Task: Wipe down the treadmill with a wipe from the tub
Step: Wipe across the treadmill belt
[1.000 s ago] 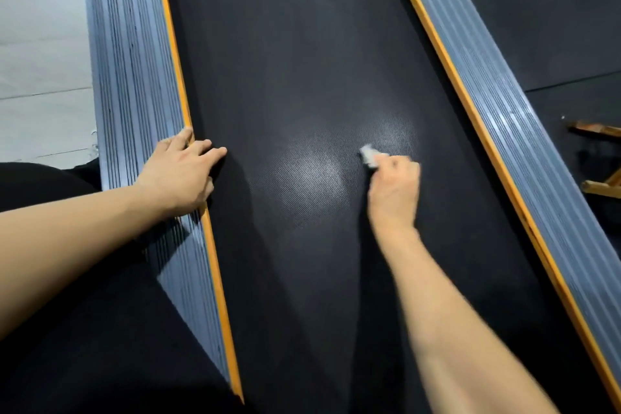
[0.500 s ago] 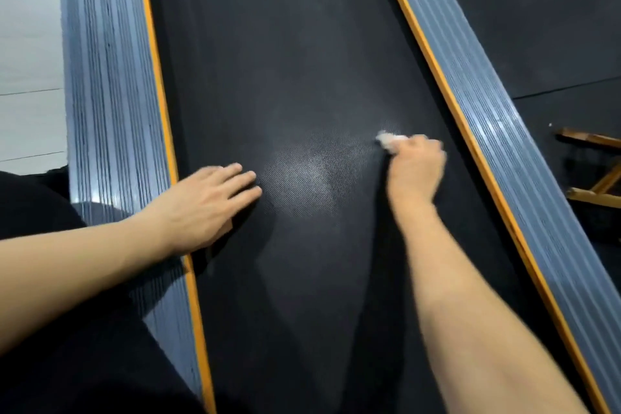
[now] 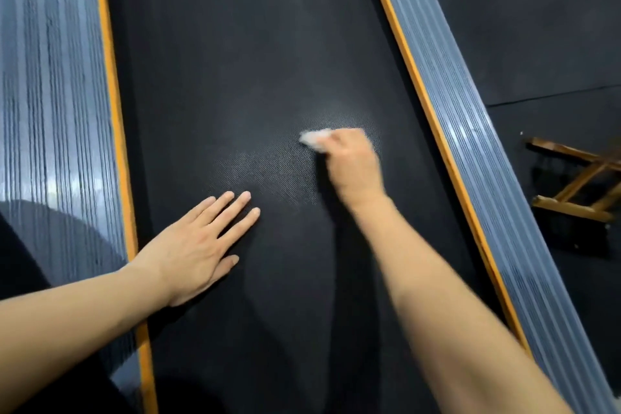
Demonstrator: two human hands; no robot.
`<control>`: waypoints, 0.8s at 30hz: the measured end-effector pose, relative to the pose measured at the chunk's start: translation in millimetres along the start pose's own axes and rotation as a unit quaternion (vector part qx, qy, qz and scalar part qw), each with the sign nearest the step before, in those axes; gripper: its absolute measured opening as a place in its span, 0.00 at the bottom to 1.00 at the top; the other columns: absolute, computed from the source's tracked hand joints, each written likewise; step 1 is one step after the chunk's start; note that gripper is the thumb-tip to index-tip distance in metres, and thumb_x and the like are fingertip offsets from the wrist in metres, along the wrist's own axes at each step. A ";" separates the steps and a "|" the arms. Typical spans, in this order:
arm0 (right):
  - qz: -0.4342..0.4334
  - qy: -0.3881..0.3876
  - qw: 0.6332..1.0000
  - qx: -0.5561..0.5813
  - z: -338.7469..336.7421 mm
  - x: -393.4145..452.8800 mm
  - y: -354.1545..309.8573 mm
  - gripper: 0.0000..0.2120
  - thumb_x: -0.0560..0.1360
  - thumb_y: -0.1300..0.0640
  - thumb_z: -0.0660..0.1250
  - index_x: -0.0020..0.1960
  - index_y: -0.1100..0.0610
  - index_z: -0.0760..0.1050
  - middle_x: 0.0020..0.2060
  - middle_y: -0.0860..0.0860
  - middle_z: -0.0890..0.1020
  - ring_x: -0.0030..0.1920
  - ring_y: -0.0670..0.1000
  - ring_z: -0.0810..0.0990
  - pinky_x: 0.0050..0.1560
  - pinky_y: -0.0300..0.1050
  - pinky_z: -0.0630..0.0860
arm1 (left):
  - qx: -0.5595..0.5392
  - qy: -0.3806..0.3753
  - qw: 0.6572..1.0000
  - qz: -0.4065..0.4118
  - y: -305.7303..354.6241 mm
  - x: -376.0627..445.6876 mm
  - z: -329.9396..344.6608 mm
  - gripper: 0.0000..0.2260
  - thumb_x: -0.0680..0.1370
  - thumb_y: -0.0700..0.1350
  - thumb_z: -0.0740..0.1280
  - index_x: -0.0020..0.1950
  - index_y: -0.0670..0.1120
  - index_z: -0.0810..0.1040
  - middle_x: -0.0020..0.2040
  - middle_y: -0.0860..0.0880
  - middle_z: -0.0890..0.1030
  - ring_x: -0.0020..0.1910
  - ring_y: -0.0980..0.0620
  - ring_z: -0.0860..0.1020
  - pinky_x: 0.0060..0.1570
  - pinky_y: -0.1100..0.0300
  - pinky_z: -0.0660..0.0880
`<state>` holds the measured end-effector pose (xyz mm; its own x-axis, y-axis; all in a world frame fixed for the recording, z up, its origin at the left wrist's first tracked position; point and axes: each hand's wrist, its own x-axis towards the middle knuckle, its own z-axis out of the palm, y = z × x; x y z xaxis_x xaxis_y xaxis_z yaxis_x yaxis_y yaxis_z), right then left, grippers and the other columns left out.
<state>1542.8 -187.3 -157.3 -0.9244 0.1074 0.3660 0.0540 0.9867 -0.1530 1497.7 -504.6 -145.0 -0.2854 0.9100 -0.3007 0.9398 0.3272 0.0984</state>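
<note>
The treadmill's black belt [image 3: 235, 60] fills the middle of the view, between a grey ribbed left side rail [image 3: 50, 94] and a grey ribbed right side rail [image 3: 453, 118], each edged in orange. My right hand [image 3: 353, 165] grips a small crumpled white wipe [image 3: 314, 138] and holds it down on the belt right of centre; the hand is motion-blurred. My left hand [image 3: 198, 249] lies flat on the belt with straight fingers, just inside the left rail. The tub is not in view.
Dark rubber floor [image 3: 537, 27] lies to the right of the treadmill. A wooden frame [image 3: 578, 178] stands on that floor near the right edge. A dark garment [image 3: 13, 259] shows at the lower left.
My left hand has moved off the left rail onto the belt and flattened there. My right hand has carried the wipe up the belt, to the right and then back left.
</note>
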 end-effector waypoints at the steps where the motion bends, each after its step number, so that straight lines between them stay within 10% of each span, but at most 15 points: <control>1: 0.068 0.009 0.997 -0.048 -9.8 -1.3 36.7 0.16 0.76 0.58 0.62 0.59 0.49 0.83 0.50 0.49 0.84 0.51 0.53 0.79 0.54 0.47 0.76 | 0.001 -0.001 1.000 0.001 -1.6 0.5 1.1 0.32 0.82 0.59 0.52 0.83 0.45 0.56 0.82 0.40 0.58 0.79 0.39 0.61 0.74 0.45 0.57; 7: 0.396 -0.048 0.908 -0.131 -31.2 0.3 84.2 0.16 0.79 0.63 0.59 0.60 0.57 0.82 0.51 0.61 0.80 0.52 0.63 0.76 0.50 0.53 0.69 | 0.016 -0.035 0.999 -0.013 -4.3 0.5 -1.2 0.33 0.82 0.61 0.50 0.84 0.46 0.52 0.82 0.42 0.57 0.80 0.40 0.59 0.74 0.47 0.54; 14: 0.053 -0.050 0.994 0.086 25.7 19.6 -111.9 0.18 0.74 0.63 0.59 0.55 0.52 0.83 0.44 0.52 0.81 0.44 0.57 0.75 0.49 0.52 0.74 | -0.006 -0.037 0.999 -0.010 -5.7 2.6 -9.0 0.33 0.81 0.61 0.47 0.83 0.50 0.42 0.83 0.44 0.47 0.82 0.43 0.48 0.80 0.52 0.44; 18: -0.048 -0.064 0.993 0.088 16.6 24.4 -77.5 0.15 0.74 0.61 0.64 0.56 0.52 0.84 0.48 0.50 0.83 0.50 0.54 0.78 0.54 0.49 0.78 | 0.004 -0.095 0.995 0.015 -16.4 0.0 -25.1 0.32 0.84 0.59 0.46 0.80 0.54 0.29 0.79 0.48 0.29 0.80 0.48 0.33 0.76 0.57 0.33; 20: 0.055 -0.021 0.997 0.047 -4.7 19.4 -19.1 0.15 0.75 0.55 0.63 0.55 0.46 0.85 0.48 0.43 0.85 0.53 0.45 0.79 0.57 0.39 0.74 | -0.002 -0.037 0.999 0.016 -14.5 -2.4 -26.1 0.32 0.82 0.59 0.45 0.81 0.53 0.33 0.81 0.47 0.35 0.82 0.46 0.38 0.77 0.55 0.37; 24: 0.357 -0.021 0.933 -0.042 -17.9 12.7 51.8 0.15 0.78 0.65 0.59 0.55 0.60 0.83 0.49 0.62 0.80 0.50 0.65 0.77 0.48 0.50 0.68 | -0.010 -0.119 0.992 -0.034 1.4 -8.1 -32.1 0.32 0.85 0.55 0.51 0.82 0.53 0.33 0.82 0.47 0.33 0.82 0.46 0.39 0.81 0.55 0.45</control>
<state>1540.6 -132.6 -144.2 -0.6551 0.7381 0.1616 0.6895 0.6715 -0.2716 1495.3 -503.3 -111.9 -0.2939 0.8008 -0.5219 0.9154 0.3930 0.0875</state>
